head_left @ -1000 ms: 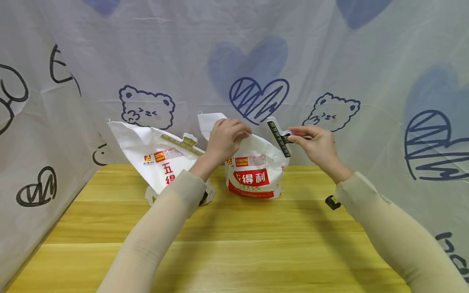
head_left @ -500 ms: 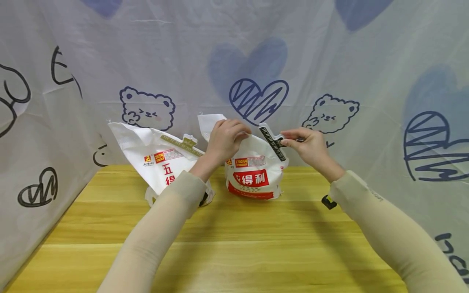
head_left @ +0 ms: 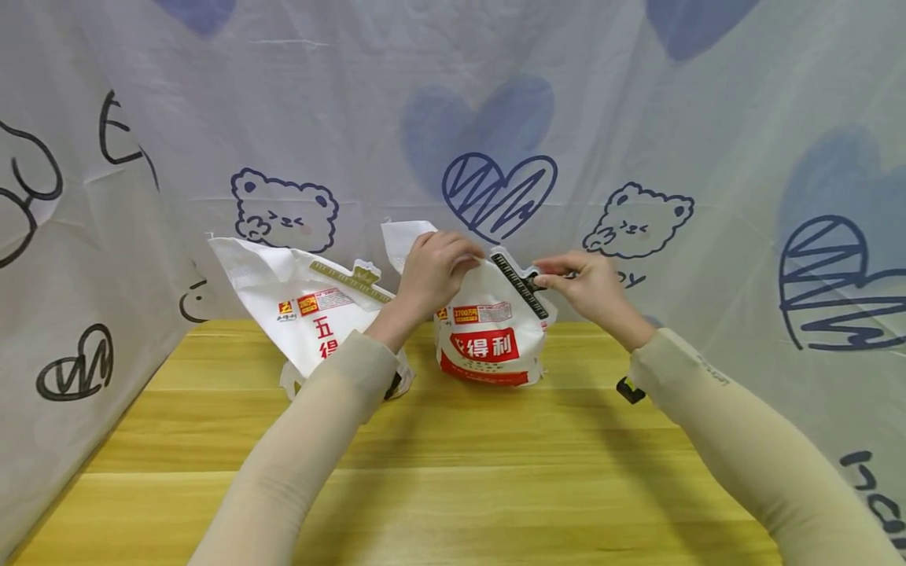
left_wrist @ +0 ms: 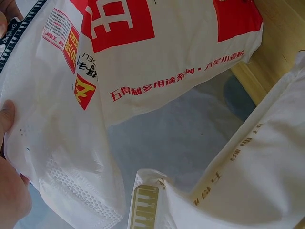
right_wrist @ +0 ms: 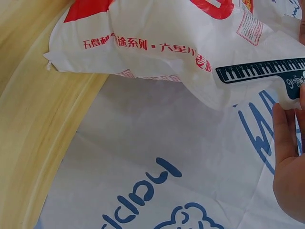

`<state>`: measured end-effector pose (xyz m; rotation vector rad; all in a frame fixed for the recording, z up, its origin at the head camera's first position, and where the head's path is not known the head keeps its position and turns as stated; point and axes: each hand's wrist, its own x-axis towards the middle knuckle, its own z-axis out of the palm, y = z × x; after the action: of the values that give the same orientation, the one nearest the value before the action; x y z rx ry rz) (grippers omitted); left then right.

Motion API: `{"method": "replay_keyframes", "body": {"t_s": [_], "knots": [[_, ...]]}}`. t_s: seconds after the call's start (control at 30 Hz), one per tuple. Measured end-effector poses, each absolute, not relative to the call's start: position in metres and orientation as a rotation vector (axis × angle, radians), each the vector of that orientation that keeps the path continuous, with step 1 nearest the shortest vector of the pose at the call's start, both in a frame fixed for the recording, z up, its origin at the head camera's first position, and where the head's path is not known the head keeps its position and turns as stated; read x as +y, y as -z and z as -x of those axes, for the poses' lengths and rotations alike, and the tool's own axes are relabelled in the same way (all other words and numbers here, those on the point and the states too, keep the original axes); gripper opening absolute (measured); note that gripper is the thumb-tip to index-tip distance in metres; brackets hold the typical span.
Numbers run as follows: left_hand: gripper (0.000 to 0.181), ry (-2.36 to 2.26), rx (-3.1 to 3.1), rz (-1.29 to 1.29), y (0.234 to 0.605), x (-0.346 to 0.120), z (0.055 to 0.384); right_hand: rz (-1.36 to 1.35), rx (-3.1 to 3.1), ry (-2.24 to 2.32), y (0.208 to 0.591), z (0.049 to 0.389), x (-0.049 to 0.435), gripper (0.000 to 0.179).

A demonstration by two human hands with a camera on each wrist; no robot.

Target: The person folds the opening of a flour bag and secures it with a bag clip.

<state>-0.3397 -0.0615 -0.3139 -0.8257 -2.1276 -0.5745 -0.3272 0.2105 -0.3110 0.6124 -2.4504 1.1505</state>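
Observation:
A white flour bag with red printing stands on the table, its top folded over. My left hand pinches the folded top between thumb and fingers. With thumb and fingertips my right hand grips the handle of a black and white clip patterned with piano keys. The clip lies along the bag's upper right edge; in the right wrist view the clip's black bar lies against the white bag. Whether its jaws bite the fold cannot be seen.
Left of it leans a second white flour bag, with a gold piano-key clip across its top edge. A small black and yellow object sits near my right sleeve. A patterned curtain hangs behind the wooden table.
My right hand has moved left and slightly down with the clip, bringing it from the bag's right side onto its upper edge. The left hand stays on the fold.

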Motion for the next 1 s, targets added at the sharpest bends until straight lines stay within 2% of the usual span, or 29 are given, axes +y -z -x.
{"method": "replay_keyframes", "body": {"t_s": [1.0], "knots": [[0.007, 0.634, -2.047, 0.871, 0.318, -0.065, 0.339, -0.726, -2.633, -0.933, 0.305, 0.329, 0.193, 0.026]]}}
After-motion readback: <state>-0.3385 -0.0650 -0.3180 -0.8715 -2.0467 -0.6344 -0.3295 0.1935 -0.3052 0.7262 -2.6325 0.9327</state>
